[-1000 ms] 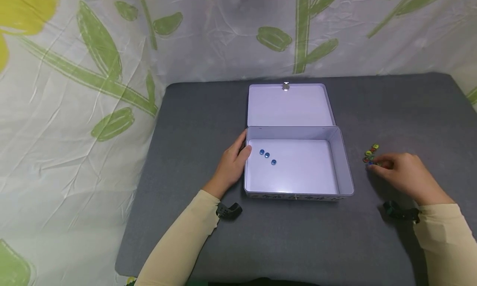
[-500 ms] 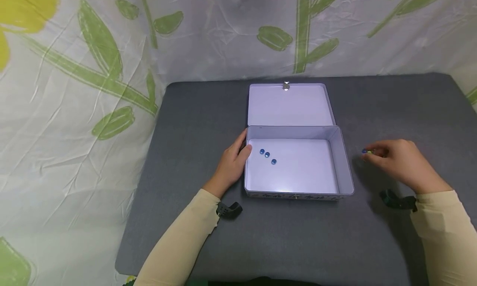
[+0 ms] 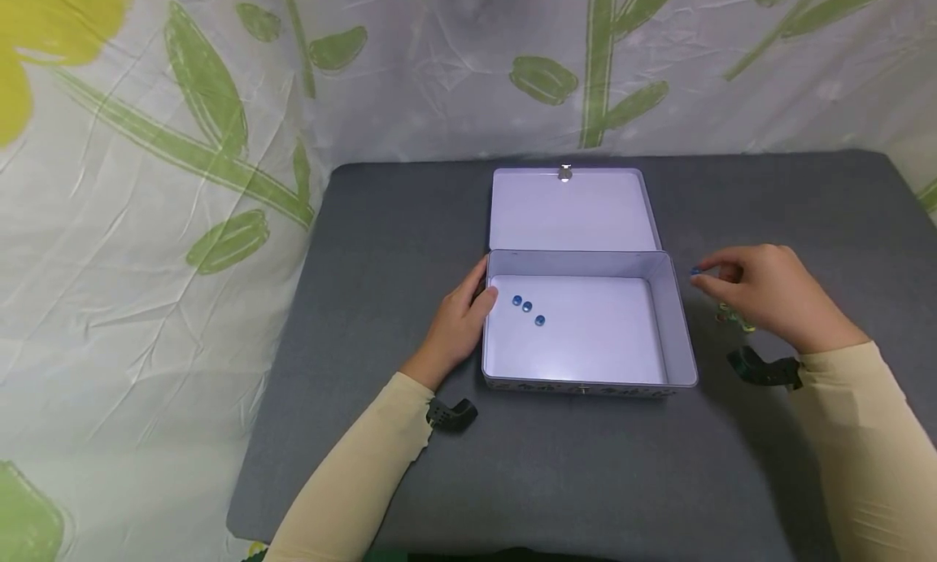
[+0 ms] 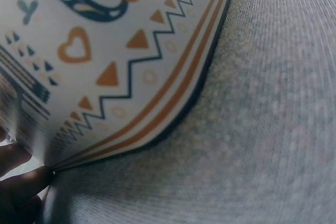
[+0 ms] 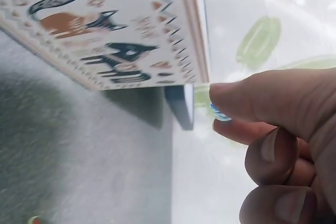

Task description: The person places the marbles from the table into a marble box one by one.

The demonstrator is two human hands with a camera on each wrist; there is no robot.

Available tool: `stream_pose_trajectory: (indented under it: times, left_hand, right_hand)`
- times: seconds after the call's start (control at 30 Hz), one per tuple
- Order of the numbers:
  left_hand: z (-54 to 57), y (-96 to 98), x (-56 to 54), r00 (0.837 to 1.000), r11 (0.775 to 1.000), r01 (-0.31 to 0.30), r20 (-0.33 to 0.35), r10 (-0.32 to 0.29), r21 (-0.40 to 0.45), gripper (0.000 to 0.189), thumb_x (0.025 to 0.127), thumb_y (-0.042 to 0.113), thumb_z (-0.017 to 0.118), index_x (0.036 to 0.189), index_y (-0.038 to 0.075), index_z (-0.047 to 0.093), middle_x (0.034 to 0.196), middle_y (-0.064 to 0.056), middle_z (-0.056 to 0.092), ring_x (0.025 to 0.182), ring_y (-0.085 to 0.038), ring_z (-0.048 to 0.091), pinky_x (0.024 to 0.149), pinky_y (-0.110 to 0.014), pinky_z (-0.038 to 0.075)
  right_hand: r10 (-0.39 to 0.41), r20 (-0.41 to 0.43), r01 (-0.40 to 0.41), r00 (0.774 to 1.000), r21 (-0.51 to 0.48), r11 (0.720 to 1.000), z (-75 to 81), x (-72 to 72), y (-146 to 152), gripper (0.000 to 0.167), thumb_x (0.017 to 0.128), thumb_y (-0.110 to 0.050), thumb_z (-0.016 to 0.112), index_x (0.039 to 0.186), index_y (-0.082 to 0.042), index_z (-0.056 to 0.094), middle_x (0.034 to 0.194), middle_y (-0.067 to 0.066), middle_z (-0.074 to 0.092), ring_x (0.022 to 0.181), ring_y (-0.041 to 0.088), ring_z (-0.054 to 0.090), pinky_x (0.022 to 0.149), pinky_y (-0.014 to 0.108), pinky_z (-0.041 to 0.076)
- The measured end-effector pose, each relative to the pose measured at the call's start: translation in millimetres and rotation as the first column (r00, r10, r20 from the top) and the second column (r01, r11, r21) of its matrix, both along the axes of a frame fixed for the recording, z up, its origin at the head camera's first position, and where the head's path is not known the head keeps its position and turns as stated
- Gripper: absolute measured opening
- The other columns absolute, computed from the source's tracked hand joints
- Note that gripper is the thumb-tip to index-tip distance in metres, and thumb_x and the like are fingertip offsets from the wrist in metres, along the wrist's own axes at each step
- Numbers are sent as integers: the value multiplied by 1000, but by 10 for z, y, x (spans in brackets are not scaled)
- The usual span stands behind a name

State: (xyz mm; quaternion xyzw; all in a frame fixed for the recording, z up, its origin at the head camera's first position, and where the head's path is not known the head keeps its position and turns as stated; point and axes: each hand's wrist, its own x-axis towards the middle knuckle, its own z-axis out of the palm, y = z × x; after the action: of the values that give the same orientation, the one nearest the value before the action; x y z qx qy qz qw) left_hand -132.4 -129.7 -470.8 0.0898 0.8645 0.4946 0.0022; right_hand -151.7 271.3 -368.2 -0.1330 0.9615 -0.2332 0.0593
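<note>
- The fingers (image 5: 247,95) of the right hand (image 3: 779,294) pinched a blue bead (image 5: 219,113) between thumb and forefinger, raised just beside the box (image 3: 673,326), at its right.
- The bead was small and could slip, I judged; a firm but gentle pinch seemed best.
- The right wall stood close, so crossing its edge would ask for some height.
- The left hand (image 3: 450,326) gripped the left wall, thumb over the rim, probably giving steadiness.
- Inside, three blue beads (image 3: 527,307) lay toward the left, with wide room beside them.
- The lid (image 3: 574,212) stood open behind.
- Other beads (image 3: 734,318) lay on the desk (image 3: 571,472), partly hidden by the right hand.
</note>
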Motion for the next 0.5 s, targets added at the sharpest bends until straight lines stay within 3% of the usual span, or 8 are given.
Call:
stream_pose_trajectory:
  times: [0.5]
  left_hand:
    - [-22, 9, -5, 1000, 1000, -6, -2, 6, -5, 64, 108, 42, 42, 167, 20, 33, 168, -4, 38, 155, -20, 35, 126, -43, 29]
  right_hand:
    - [36, -59, -37, 998, -21, 999, 259, -162, -379, 27, 99, -22, 73, 116, -2, 79, 66, 1, 57, 55, 15, 41, 56, 29, 37]
